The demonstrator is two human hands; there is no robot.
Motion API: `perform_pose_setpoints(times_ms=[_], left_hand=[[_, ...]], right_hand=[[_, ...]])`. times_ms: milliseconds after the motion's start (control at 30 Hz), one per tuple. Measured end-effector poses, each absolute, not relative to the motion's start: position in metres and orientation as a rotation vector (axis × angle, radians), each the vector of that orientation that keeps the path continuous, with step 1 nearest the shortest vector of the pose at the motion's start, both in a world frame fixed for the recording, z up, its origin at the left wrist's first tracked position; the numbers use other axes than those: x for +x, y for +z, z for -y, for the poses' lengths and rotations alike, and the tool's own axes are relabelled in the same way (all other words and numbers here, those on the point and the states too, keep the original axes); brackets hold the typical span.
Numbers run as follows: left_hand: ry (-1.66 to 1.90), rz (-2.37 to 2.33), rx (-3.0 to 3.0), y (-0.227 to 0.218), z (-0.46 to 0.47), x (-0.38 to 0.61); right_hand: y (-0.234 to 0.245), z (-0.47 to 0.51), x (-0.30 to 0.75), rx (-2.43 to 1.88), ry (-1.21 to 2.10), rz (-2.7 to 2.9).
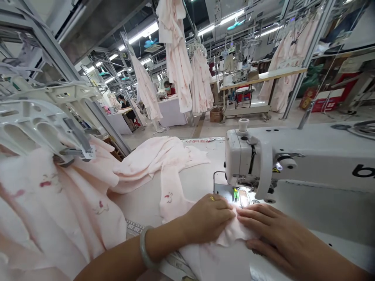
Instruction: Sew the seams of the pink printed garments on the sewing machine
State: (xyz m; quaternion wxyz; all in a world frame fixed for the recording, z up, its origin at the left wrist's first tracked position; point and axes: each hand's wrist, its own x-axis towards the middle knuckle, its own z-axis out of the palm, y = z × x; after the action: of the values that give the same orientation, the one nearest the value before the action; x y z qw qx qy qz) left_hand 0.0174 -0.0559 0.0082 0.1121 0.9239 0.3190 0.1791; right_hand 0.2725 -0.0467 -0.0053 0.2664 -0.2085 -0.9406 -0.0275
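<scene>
Under the lit needle area of a white sewing machine lies the edge of a pale pink printed fabric piece. My left hand, with a ring and a bangle on the wrist, has its fingers curled and pinched on that fabric just left of the presser foot. Flat on the fabric's right side rests my right hand, fingers stretched toward the needle plate. More of the pink cloth spreads over the table behind my left hand. The fabric edge beneath my fingertips is partly hidden.
At left, pink garment pieces hang from a white hanger clamp close to the table. A measuring tape runs along the table's front edge. Beyond stand hanging garments, another workbench and people at other stations.
</scene>
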Motion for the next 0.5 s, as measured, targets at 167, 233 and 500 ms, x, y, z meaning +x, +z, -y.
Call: perform_pose_setpoints(times_ms=[167,233,500], left_hand=[[0.515,-0.861,2.714,0.003,0.056,0.014],[0.491,-0.866,2.717,0.000,0.049,0.016],[0.457,-0.897,2.752,-0.001,0.028,0.022]], right_hand=[[-0.001,0.046,0.271,-0.562,-0.081,2.551],[-0.001,0.044,0.272,-0.579,-0.108,2.534],[-0.008,0.034,0.276,-0.662,-0.064,2.543]])
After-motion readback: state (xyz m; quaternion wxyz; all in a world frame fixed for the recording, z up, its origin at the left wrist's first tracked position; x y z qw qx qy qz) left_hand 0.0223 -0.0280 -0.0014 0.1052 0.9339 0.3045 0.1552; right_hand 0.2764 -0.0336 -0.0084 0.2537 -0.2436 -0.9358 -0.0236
